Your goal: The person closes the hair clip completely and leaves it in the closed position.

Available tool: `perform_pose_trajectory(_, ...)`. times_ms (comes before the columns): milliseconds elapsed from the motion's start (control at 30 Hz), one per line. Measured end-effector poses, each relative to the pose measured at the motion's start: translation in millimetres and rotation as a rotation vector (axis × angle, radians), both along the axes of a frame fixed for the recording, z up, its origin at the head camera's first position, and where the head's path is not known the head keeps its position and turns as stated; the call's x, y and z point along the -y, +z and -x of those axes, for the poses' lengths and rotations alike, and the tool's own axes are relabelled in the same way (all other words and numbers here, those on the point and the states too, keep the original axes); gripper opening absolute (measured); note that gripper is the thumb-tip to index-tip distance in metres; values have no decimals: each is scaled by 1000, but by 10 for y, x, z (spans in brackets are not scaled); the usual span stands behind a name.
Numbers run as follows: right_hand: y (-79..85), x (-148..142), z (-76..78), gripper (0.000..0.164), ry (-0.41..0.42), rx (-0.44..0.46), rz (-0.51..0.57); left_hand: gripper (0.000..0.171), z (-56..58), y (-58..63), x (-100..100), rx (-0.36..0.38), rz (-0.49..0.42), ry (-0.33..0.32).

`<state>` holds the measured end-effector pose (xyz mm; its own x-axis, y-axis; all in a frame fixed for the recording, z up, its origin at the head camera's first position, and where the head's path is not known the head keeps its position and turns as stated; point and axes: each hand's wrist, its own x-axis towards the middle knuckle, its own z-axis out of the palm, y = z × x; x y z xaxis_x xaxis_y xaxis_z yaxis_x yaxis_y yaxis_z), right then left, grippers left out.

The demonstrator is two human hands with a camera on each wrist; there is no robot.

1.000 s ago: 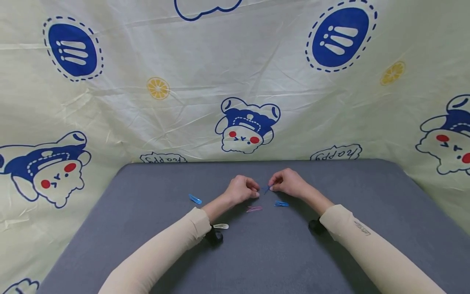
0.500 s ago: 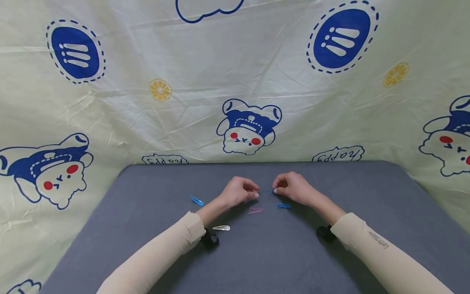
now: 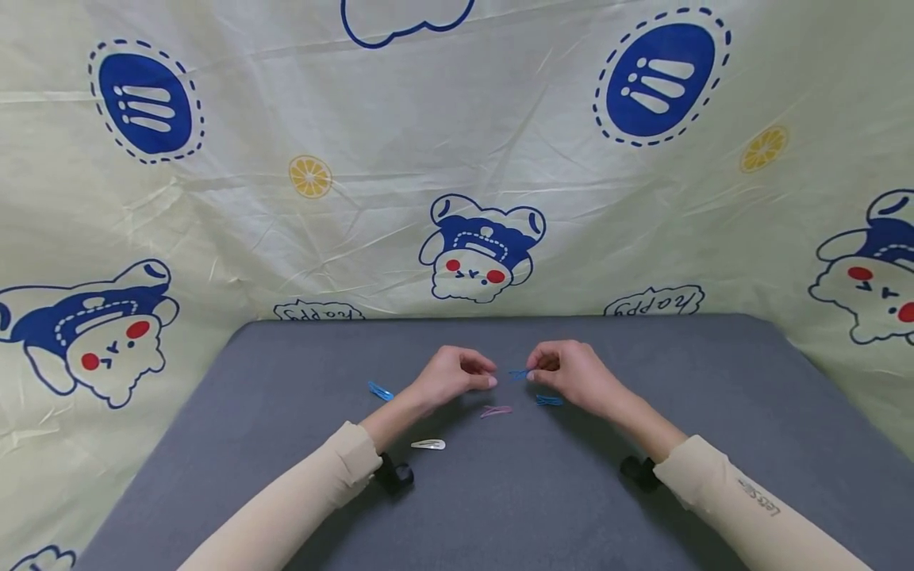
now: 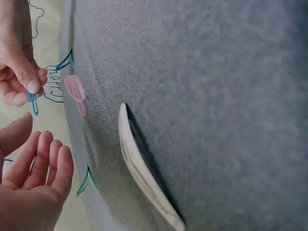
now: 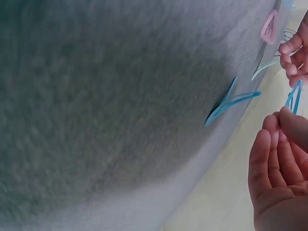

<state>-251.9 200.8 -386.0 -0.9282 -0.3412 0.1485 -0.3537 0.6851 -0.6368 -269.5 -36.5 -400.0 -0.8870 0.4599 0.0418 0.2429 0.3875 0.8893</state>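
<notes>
My right hand (image 3: 574,371) pinches a small blue snap hair clip (image 5: 295,96) between thumb and fingertips, its two arms spread apart. Facing it across a small gap, my left hand (image 3: 451,375) has loosely bent fingers and nothing in its grasp. Between and in front of the hands lie a pink hair clip (image 3: 496,411) and, nearer the right hand, a second blue clip (image 3: 549,400), bent open. A green clip (image 4: 85,182) appears in both wrist views; I cannot make it out in the head view.
A white hair clip (image 3: 428,445) lies closer to me, beside my left forearm. Another blue clip (image 3: 381,391) sits to the left, partly behind that forearm. The grey table (image 3: 500,515) ends at a patterned cloth (image 3: 385,238).
My left hand has drawn slightly left, widening the gap to the right hand. The blue clip in my right fingers has turned from slanting downward to nearly level. The clips on the table stay put.
</notes>
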Motion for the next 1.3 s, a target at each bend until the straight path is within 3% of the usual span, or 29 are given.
perform_pose_trajectory(333,32,98,-213,4,-17,-30,28,26,-96,51,122,-9,-30,-40)
perform_pose_trajectory(600,51,175,-327,5,-37,-68,80,28,-191,65,207,-113,26,-77)
perform_pose_trajectory(833,73,232,-429,7,-64,-110,114,27,-283,111,269,-177,-24,-102)
perform_pose_trajectory(1300,166,349,-646,9,-93,-127,166,26,-464,208,372,-208,-58,-77)
